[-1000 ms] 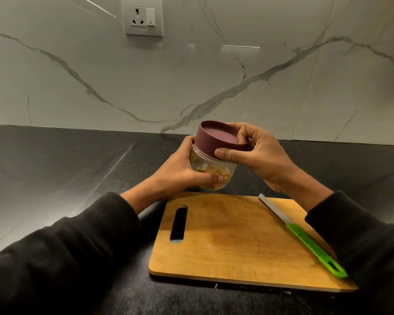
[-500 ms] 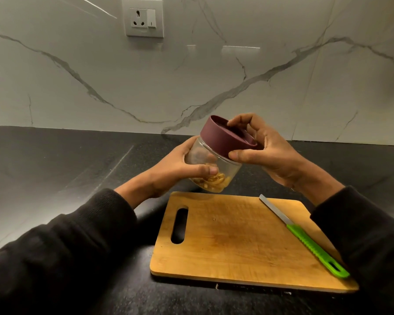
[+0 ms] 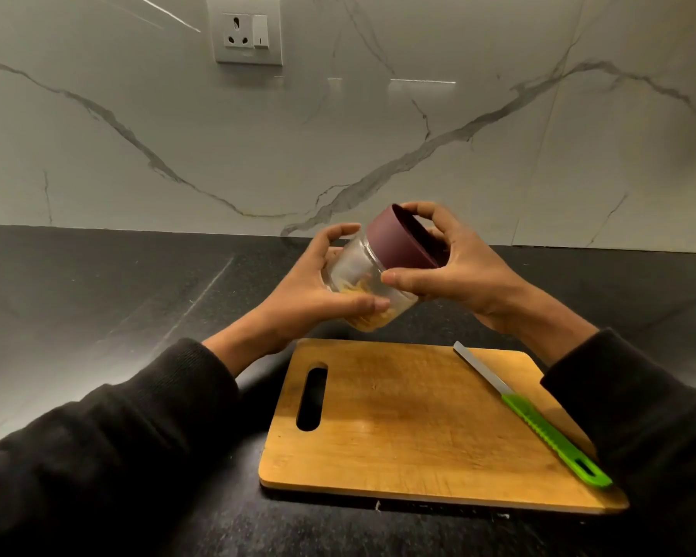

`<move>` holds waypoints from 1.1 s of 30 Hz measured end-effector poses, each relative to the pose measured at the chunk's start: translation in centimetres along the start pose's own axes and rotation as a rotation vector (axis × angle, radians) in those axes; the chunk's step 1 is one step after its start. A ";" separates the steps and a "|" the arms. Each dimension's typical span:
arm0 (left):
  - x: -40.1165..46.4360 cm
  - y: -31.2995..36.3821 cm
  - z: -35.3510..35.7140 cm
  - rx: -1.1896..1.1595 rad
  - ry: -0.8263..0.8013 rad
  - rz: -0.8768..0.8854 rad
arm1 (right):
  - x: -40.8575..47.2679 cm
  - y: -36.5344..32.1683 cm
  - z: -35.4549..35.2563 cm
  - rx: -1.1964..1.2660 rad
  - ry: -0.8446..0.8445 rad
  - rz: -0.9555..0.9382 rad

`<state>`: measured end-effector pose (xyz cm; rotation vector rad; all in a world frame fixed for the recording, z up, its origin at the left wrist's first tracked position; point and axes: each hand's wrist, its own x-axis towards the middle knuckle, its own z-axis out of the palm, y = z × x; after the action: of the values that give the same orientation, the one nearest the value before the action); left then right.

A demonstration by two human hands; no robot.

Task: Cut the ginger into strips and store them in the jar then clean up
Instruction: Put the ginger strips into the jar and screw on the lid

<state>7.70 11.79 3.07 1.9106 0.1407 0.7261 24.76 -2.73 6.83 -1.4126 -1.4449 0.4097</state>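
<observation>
I see a white marble backsplash with grey veins, a wall socket at top. Below it, a black counter. A wooden cutting board lies flat on the counter, handle slot on its left side. Both arms come in wearing dark sleeves.

On the board's right side lies a knife, green handle toward me, blade pointing to the board's far edge, untouched by either hand.

The jar is held in the air above the counter just behind the board, tilted so its top leans right. Left hand wraps the glass body: thumb across the near side, fingers curled over the far side. The maroon lid sits on the jar's mouth. Right hand grips the lid: thumb against its lower edge, fingers hooked over the upper rim. Ginger strips lie pale yellow in the low part of the jar, just under the left thumb. I can't tell if the lid is fully seated.
</observation>
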 end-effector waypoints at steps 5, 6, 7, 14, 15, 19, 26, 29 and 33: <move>0.0 0.8 -0.3 -0.311 0.029 -0.086 | -0.2 -0.2 0.3 0.070 0.032 -0.116; -0.1 0.9 -0.3 -0.327 -0.013 -0.111 | -0.2 -0.3 0.2 0.071 0.007 -0.127; -0.3 0.9 -0.4 -0.338 -0.056 -0.140 | -0.3 -0.4 0.1 0.059 -0.027 -0.133; -0.3 0.8 -0.1 -0.321 -0.084 -0.188 | -0.2 -0.2 0.4 -0.136 -0.003 -0.092; -0.2 0.6 0.0 -0.308 -0.065 -0.181 | -0.1 -0.1 0.6 -0.139 0.031 -0.051; 0.0 0.0 0.2 -0.287 0.000 -0.185 | 0.1 0.1 0.8 -0.104 -0.020 0.076; 0.1 0.1 -0.3 -0.284 -0.002 -0.187 | 0.0 0.1 -0.8 -0.079 -0.050 0.094; 0.0 0.0 -0.1 -0.263 0.031 -0.183 | 0.3 0.5 -0.3 -0.236 0.002 0.198; 0.1 0.0 -0.4 -0.261 0.013 -0.200 | 1.1 0.4 -0.9 -0.093 -0.107 0.159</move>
<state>7.58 12.14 3.18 1.6173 0.2300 0.5910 25.97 -2.00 7.38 -1.6080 -1.4578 0.5312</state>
